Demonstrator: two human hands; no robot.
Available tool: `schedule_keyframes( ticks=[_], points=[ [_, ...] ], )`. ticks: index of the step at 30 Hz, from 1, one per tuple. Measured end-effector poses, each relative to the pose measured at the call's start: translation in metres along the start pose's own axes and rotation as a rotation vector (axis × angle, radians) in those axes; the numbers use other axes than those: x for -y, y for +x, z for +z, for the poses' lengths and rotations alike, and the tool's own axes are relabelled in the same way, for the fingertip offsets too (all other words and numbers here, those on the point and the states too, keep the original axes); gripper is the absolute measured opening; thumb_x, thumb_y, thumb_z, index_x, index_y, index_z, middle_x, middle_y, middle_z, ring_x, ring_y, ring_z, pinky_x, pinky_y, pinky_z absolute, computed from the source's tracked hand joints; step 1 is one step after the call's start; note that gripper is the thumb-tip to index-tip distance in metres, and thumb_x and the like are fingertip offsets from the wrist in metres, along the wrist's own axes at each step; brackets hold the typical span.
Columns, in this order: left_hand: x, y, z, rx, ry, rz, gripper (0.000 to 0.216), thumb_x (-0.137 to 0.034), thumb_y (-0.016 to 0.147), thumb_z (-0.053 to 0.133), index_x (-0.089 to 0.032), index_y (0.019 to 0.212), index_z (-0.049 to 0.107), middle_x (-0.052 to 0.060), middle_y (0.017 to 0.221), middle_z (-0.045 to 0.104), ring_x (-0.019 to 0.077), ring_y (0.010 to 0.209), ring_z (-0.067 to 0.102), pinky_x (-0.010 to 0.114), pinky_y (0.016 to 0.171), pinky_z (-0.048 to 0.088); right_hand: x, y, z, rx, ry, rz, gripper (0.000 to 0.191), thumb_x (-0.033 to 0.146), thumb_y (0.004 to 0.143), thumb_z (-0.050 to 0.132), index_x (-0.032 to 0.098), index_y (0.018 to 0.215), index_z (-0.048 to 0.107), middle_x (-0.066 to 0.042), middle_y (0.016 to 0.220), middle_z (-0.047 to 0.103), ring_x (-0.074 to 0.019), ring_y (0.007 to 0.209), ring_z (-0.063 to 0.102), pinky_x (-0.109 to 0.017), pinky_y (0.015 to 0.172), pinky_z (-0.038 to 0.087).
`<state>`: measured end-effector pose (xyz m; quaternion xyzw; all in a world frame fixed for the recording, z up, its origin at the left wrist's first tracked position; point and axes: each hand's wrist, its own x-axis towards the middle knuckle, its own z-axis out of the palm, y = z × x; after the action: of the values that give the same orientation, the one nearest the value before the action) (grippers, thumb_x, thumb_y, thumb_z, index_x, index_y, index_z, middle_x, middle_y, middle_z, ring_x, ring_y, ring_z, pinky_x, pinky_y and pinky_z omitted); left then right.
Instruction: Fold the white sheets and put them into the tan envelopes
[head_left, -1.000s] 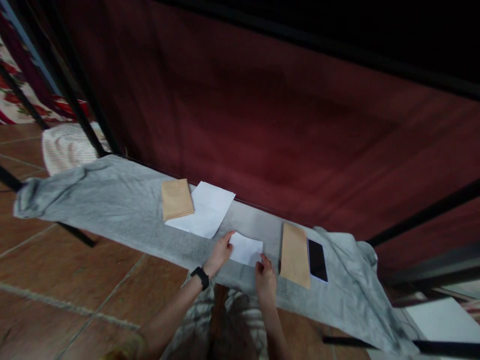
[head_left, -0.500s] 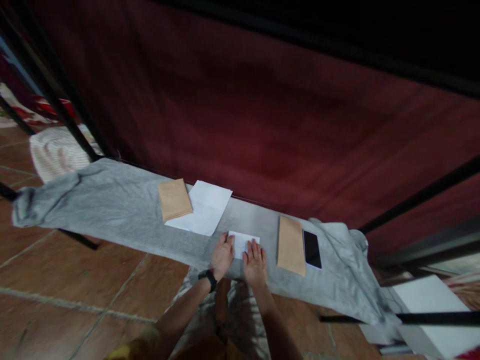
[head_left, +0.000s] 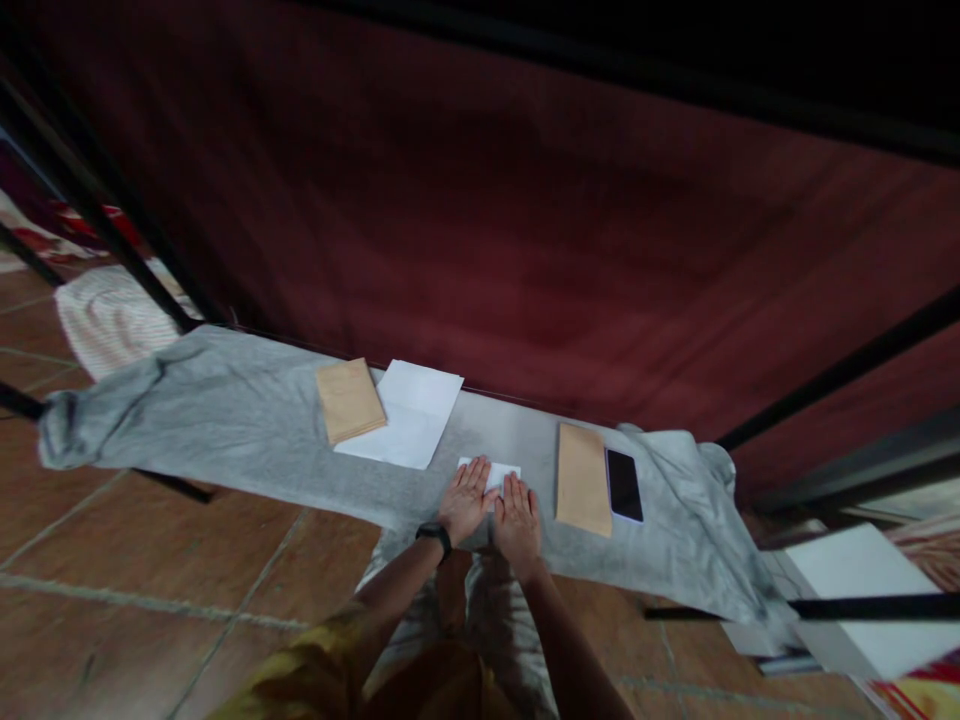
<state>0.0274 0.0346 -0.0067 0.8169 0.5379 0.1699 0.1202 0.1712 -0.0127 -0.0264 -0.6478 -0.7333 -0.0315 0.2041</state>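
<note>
A small folded sheet of white paper lies on the grey cloth near its front edge. My left hand rests flat on the paper's left part, fingers stretched out, with a dark watch on the wrist. Flat on its right part is my right hand, fingers extended. Much of the paper is hidden beneath both hands. To the right lie a brown envelope and, beside it, a phone with a dark screen.
Larger white sheets lie left of my hands, partly under a stack of brown envelopes. Dark red fabric hangs behind the cloth-covered surface. Black metal bars stand at both ends. A white box is at lower right.
My left hand has moved right, from the paper's left edge to lying flat across it. My right hand has shifted slightly right and stays on the paper.
</note>
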Motion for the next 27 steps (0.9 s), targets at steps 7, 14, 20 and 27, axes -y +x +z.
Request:
schedule_keyframes(
  ticks=[7, 14, 20, 27],
  points=[
    [0.017, -0.011, -0.003, -0.043, 0.042, -0.049, 0.059, -0.040, 0.100, 0.034, -0.008, 0.150, 0.037, 0.016, 0.159, 0.035, 0.0248, 0.150, 0.027, 0.044, 0.123, 0.019, -0.006, 0.006, -0.003, -0.024, 0.006, 0.102, 0.049, 0.026, 0.102, 0.032, 0.005, 0.144, 0.046, -0.021, 0.147, 0.050, -0.0278, 0.138, 0.044, -0.050, 0.115, 0.029],
    [0.016, -0.011, -0.004, -0.043, 0.075, -0.039, 0.056, -0.034, 0.099, 0.036, -0.010, 0.150, 0.039, 0.015, 0.158, 0.037, 0.0250, 0.150, 0.026, 0.044, 0.123, 0.021, 0.005, 0.028, 0.004, 0.071, 0.091, -0.030, 0.048, 0.026, 0.102, 0.032, 0.011, 0.146, 0.046, -0.015, 0.151, 0.047, -0.0234, 0.142, 0.040, -0.046, 0.118, 0.027],
    [0.018, -0.011, 0.001, -0.083, 0.192, -0.015, 0.057, -0.037, 0.101, 0.032, -0.010, 0.150, 0.038, 0.016, 0.157, 0.038, 0.0252, 0.148, 0.031, 0.046, 0.122, 0.025, -0.003, 0.028, 0.008, 0.055, 0.028, -0.016, 0.050, 0.028, 0.102, 0.035, 0.009, 0.147, 0.043, -0.017, 0.153, 0.044, -0.0259, 0.142, 0.039, -0.048, 0.116, 0.028],
    [0.019, -0.013, 0.005, -0.110, 0.281, -0.073, 0.058, -0.038, 0.100, 0.032, -0.007, 0.149, 0.039, 0.017, 0.155, 0.040, 0.0266, 0.147, 0.033, 0.047, 0.121, 0.026, -0.017, 0.021, 0.004, -0.018, -0.030, 0.021, 0.052, 0.028, 0.101, 0.039, 0.008, 0.149, 0.040, -0.019, 0.150, 0.048, -0.0270, 0.138, 0.044, -0.048, 0.113, 0.033]
  ],
)
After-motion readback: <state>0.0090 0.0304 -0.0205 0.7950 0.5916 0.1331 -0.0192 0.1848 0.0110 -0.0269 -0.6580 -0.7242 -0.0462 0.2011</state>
